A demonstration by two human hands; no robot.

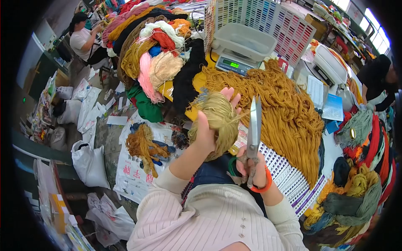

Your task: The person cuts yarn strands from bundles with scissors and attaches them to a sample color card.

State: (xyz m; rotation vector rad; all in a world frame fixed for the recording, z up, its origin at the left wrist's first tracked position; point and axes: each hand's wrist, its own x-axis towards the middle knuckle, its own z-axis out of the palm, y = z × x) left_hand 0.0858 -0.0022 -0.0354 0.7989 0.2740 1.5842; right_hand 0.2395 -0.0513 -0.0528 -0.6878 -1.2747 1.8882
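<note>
My left hand (204,133) holds up a small bundle of pale olive yarn (218,116), with the thumb on the near side and fingertips showing behind it. In my right hand (260,170) is a large pair of scissors (253,129), gripped by its wrapped handles, blades pointing up and seemingly closed. The blades stand just right of the bundle, and a few loose strands reach towards them. Beyond both hands, a wide heap of golden-brown yarn (276,108) spreads over the table.
A digital scale (234,64) with a white tub (245,39) stands at the back before colour charts (268,23). Coloured skeins (165,69) pile up left, more skeins (356,188) right. White sacks (88,163) lie on the floor. Two other people (86,39) work nearby.
</note>
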